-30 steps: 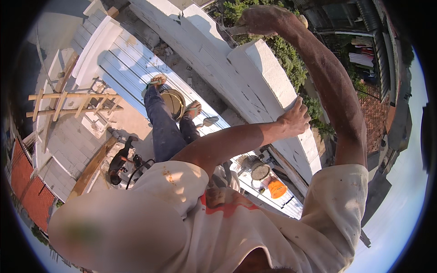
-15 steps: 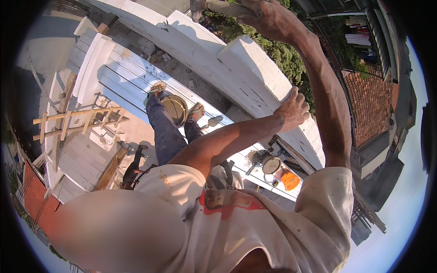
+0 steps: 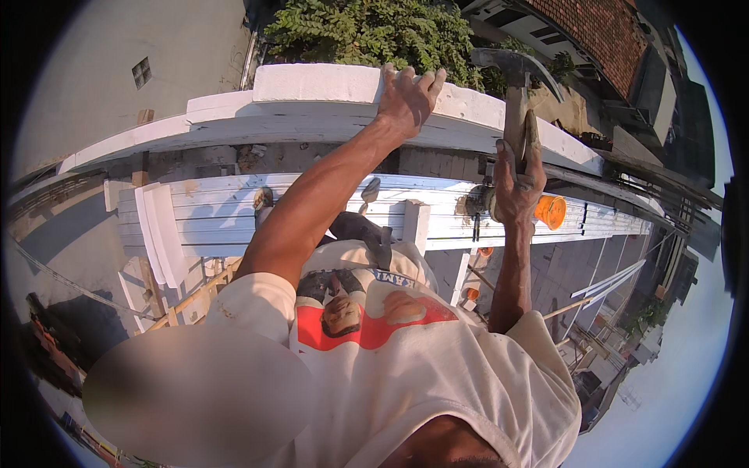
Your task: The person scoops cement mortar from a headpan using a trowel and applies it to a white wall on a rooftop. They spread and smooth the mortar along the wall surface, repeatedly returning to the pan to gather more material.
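My left hand [image 3: 408,105] grips the upper edge of a white block [image 3: 300,84] on top of a long block wall [image 3: 160,132], its fingers bent over the edge. Just right of it, my right hand [image 3: 516,175] is closed on the wooden handle of a hammer [image 3: 516,117], its dark metal head raised beside the wall top against the foliage [image 3: 367,35]. A small trowel [image 3: 370,190] lies on a ribbed metal-sheet platform [image 3: 211,222] below the wall.
An orange bucket [image 3: 550,212] and dark containers stand on the platform at the right. White strips [image 3: 156,234] lie across its left end, with bamboo framing beyond. A grey wall [image 3: 117,70] and a tiled roof [image 3: 585,23] are across from the block wall.
The view has swung round, so the wall now runs crosswise. My right hand has come down with the hammer from high overhead; my left hand still grips the block.
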A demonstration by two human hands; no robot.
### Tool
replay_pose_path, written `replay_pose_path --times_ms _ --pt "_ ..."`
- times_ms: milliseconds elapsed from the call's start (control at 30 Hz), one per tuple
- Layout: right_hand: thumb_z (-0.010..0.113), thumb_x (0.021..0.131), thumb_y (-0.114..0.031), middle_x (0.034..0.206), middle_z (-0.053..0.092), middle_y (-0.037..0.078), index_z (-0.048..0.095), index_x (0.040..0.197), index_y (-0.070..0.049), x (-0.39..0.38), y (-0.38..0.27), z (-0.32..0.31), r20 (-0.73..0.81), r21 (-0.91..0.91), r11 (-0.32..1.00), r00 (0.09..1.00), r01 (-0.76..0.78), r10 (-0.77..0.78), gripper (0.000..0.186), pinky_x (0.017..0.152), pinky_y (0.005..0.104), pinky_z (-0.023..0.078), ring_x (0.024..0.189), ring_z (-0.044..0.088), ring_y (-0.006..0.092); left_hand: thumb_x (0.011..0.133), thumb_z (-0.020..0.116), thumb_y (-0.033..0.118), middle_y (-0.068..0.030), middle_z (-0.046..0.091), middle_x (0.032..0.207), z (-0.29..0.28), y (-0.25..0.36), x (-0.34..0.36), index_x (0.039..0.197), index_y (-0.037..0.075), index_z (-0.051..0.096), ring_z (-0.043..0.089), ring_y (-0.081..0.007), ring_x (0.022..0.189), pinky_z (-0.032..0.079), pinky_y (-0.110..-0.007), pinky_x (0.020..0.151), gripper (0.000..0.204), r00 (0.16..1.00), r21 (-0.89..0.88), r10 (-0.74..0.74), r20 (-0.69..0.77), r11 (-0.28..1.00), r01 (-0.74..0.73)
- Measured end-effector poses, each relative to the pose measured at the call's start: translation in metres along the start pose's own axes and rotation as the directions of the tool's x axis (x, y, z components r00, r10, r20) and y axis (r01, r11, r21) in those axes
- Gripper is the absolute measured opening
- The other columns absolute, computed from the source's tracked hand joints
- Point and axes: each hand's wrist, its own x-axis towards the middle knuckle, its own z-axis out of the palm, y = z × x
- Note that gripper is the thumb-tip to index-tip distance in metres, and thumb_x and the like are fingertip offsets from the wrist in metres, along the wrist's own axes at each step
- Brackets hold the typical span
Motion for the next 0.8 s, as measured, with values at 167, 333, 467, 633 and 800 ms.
replay_pose_path --times_ms 167,333,467,633,800 --pt "0.069 0.098 -0.007 0.112 0.073 0.019 0.059 0.144 -0.004 -0.057 0.064 0.009 -0.022 -0.207 0.978 1.000 -0.007 0.002 0.047 0.079 0.0415 0.057 0.095 0.074 0.0330 0.085 0.074 0.005 -0.0040 0.054 0.151 0.010 0.002 -0.006 0.160 0.015 0.046 0.053 -0.0325 0.132 0.034 -0.070 0.113 0.080 0.997 0.003 0.009 -0.082 1.000 -0.008" --pt "0.068 0.098 -0.011 0.111 0.071 0.020 0.063 0.135 -0.007 -0.066 0.080 0.004 0.050 -0.239 0.967 0.994 -0.086 0.101 0.038 0.080 0.0465 0.057 0.098 0.072 0.0383 0.085 0.074 0.005 -0.0038 0.054 0.150 0.013 -0.001 -0.005 0.158 0.015 0.048 0.054 -0.0322 0.132 0.034 -0.071 0.112 0.078 0.991 0.042 0.020 -0.131 0.999 -0.015" --pt "0.072 0.097 -0.013 0.119 0.075 0.023 0.058 0.146 -0.004 -0.058 0.096 0.004 0.175 -0.345 0.936 0.975 -0.069 0.136 0.051 0.082 0.0404 0.062 0.103 0.076 0.0314 0.083 0.076 0.006 -0.0039 0.053 0.151 0.010 -0.001 -0.004 0.160 0.015 0.044 0.053 -0.0324 0.133 0.034 -0.071 0.113 0.084 0.995 0.028 0.006 -0.104 1.000 -0.003" --pt "0.073 0.095 -0.008 0.114 0.075 0.019 0.062 0.143 -0.006 -0.038 0.100 -0.003 0.096 -0.152 0.988 0.995 -0.011 0.026 0.050 0.079 0.0371 0.060 0.096 0.076 0.0229 0.081 0.079 0.008 -0.0062 0.050 0.154 0.004 0.001 -0.006 0.162 0.016 0.039 0.052 -0.0342 0.135 0.033 -0.072 0.114 0.091 0.999 0.038 -0.002 -0.043 0.999 0.004" --pt "0.073 0.089 -0.007 0.108 0.069 0.011 0.068 0.138 -0.016 0.007 0.064 -0.003 0.163 -0.240 0.968 0.986 0.072 -0.033 0.050 0.079 0.0410 0.058 0.092 0.071 0.0277 0.095 0.065 0.017 -0.0080 0.045 0.159 0.007 -0.005 -0.011 0.162 0.013 0.040 0.044 -0.0397 0.145 0.021 -0.072 0.120 0.072 0.995 0.028 0.049 -0.087 0.999 -0.046"
